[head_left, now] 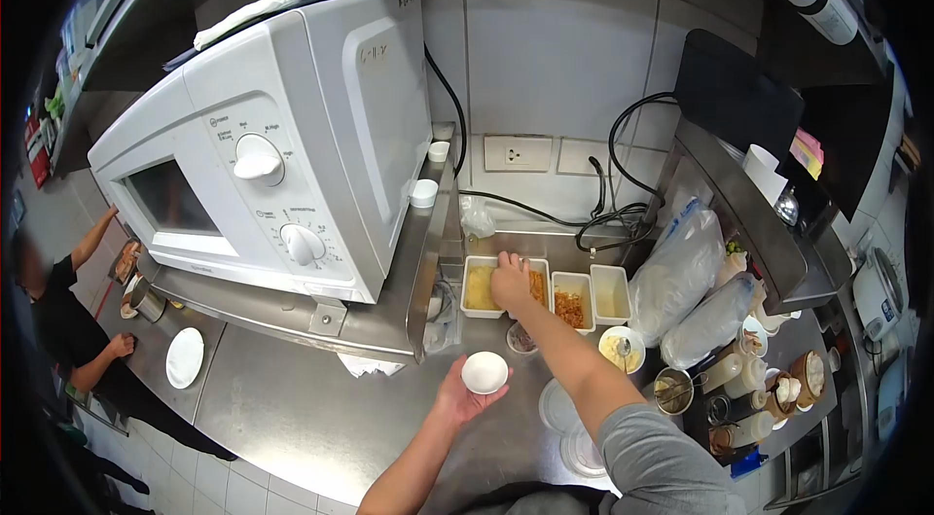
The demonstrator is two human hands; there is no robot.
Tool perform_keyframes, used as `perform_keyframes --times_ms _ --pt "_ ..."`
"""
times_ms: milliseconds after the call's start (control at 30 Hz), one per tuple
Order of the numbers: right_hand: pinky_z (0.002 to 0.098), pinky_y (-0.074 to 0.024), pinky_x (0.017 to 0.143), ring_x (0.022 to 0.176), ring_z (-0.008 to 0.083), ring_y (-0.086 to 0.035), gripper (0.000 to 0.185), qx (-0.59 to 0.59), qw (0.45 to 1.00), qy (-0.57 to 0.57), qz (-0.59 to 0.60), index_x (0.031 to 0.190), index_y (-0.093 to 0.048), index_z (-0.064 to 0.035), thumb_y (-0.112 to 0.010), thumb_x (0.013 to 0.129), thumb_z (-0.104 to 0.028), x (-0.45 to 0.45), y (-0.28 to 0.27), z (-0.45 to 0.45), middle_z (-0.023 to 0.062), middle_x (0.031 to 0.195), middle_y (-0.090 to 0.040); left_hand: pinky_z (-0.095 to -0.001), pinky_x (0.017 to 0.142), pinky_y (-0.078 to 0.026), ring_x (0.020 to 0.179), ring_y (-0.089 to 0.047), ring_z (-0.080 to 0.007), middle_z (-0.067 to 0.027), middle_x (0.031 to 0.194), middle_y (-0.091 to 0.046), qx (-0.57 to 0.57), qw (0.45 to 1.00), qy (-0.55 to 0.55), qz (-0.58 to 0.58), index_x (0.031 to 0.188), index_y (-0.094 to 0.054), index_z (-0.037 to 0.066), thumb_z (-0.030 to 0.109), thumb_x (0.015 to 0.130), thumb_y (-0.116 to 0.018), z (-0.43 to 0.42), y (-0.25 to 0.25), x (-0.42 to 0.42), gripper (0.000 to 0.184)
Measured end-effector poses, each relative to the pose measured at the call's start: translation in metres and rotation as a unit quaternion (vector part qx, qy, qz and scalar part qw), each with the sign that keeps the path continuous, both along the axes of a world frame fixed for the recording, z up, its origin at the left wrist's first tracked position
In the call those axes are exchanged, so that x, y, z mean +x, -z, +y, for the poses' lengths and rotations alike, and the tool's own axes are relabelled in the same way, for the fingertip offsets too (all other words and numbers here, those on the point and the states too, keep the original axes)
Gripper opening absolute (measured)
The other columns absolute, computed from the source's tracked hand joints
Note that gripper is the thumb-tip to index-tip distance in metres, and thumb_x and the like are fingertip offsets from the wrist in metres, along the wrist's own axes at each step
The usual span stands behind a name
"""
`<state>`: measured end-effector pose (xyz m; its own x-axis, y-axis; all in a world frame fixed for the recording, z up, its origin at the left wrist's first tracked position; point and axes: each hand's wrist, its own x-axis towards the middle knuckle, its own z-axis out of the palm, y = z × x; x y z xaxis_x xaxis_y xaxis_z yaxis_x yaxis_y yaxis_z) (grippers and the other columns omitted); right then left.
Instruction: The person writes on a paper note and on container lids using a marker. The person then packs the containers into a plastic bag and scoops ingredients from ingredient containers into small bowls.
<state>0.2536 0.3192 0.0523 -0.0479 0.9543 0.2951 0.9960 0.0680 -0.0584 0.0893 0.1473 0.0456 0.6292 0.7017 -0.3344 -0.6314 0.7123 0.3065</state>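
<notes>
Near the counter's front, my left hand (463,396) is wrapped round a small white bowl (484,373) and holds it upright; its inside looks plain white. My right hand (509,284) reaches down over the white containers at the back, fingers bent and pressed together, their tips hidden. It lies between a container of yellow food (480,287) and one of orange bits (537,287), partly covering both. To the right are a container of reddish-orange crispy bits (569,307) and one with pale contents (610,295). A small tub (521,338) sits partly behind my right forearm.
A white microwave (263,150) stands on a raised metal shelf at the left. Plastic bags (679,272), a bowl with a spoon (621,350), a metal pot (673,390) and several bottles (747,377) crowd the right. Round lids (582,452) lie nearby. Another person (83,320) stands far left.
</notes>
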Motion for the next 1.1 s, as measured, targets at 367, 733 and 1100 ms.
perform_keyframes --times_ms 367,733,1100 --pt "0.0482 -0.0273 0.093 0.103 0.0243 -0.042 0.009 0.036 0.994 -0.016 0.102 0.071 -0.071 -0.0160 -0.073 0.067 -0.024 0.028 -0.028 -0.006 0.0009 0.099 -0.050 -0.0465 0.082 -0.052 0.106 -0.056 -0.0357 -0.0193 0.115 -0.056 -0.005 1.000 -0.026 0.016 0.121 -0.044 0.001 0.042 0.097 -0.022 0.028 0.000 0.006 0.052" --pt "0.0483 -0.0291 0.092 0.097 0.0245 -0.044 0.014 0.088 0.977 -0.103 0.163 0.068 -0.070 -0.0117 -0.075 0.065 -0.024 0.026 -0.034 -0.030 0.0023 0.093 -0.049 -0.0455 0.080 -0.054 0.108 -0.055 -0.0353 -0.0199 0.116 -0.055 0.009 1.000 -0.020 0.013 0.119 -0.046 0.001 0.041 0.097 -0.023 0.024 0.002 0.009 0.052" --pt "0.0462 -0.0290 0.087 0.094 0.0244 -0.046 0.010 0.183 0.959 -0.124 0.178 0.067 -0.067 -0.0107 -0.074 0.066 -0.019 0.015 -0.034 -0.030 0.0032 0.089 -0.050 -0.0458 0.079 -0.054 0.107 -0.056 -0.0360 -0.0202 0.115 -0.056 0.005 1.000 -0.024 0.008 0.118 -0.047 0.000 0.041 0.097 -0.021 0.021 0.001 0.005 0.053"
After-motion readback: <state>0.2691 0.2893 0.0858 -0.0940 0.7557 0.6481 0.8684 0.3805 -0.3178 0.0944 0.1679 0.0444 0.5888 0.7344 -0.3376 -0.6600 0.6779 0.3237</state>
